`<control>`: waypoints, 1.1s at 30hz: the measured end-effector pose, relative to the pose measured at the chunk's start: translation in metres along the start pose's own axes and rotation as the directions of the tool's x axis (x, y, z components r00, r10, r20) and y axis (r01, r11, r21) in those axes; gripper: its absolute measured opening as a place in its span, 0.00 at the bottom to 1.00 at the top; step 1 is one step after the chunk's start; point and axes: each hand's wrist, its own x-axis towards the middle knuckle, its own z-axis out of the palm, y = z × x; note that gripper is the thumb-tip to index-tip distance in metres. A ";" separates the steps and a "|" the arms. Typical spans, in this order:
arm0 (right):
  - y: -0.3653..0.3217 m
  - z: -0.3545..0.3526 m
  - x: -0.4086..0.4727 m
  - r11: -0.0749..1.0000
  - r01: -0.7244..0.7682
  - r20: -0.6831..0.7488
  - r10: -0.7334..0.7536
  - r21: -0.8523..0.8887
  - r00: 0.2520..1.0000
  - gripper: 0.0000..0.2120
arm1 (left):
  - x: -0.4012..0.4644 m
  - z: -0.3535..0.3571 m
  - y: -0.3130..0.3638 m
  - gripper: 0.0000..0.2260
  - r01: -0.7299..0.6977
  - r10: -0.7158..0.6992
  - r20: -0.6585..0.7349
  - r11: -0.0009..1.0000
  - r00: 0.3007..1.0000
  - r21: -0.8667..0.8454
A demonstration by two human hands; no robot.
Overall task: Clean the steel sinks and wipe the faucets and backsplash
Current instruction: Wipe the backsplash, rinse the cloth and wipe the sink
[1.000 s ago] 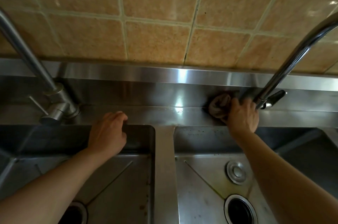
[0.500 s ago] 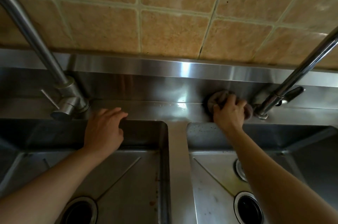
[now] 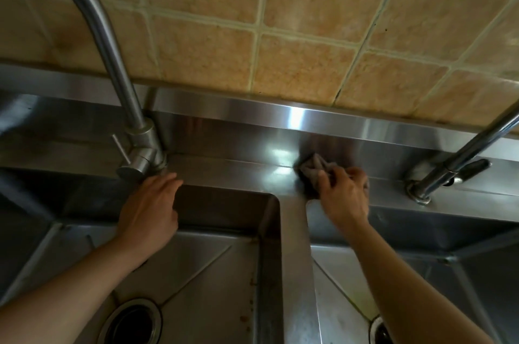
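fingers of the right hand curl round a crumpled grey-brown cloth, pressing it onto the flat steel ledge behind the basins, right where the ledge meets the brushed stainless steel backsplash. the cloth looks bunched and dark at its lower edge, and sits above the steel divider between the two basins. the left hand rests with relaxed, loosely straight fingers over the back rim of the left steel sink basin, just below the base of the curved brushed-steel left faucet. the right chrome faucet stands apart from the cloth, to its right. rusty brown specks mark the left basin's wall near the divider, and a dark round drain lies at its bottom. the right steel sink basin shows a yellowish smear near its drain. beige square wall tiles rise above the backsplash.
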 end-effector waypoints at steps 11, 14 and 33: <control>-0.135 0.067 -0.053 0.973 0.217 0.083 -0.210 -0.078 0.974 0.22 | -0.025 -0.010 -0.030 0.26 -0.038 0.032 -0.060 0.994 0.998 -0.104; -0.181 0.086 -0.071 0.908 0.411 0.160 -0.394 -0.087 0.905 0.24 | -0.034 -0.019 -0.050 0.23 0.001 -0.006 -0.062 0.997 0.998 -0.075; -0.021 0.006 -0.011 0.953 0.257 0.210 -0.221 -0.161 0.952 0.22 | -0.013 -0.016 0.026 0.22 -0.199 0.204 0.032 0.973 0.978 -0.119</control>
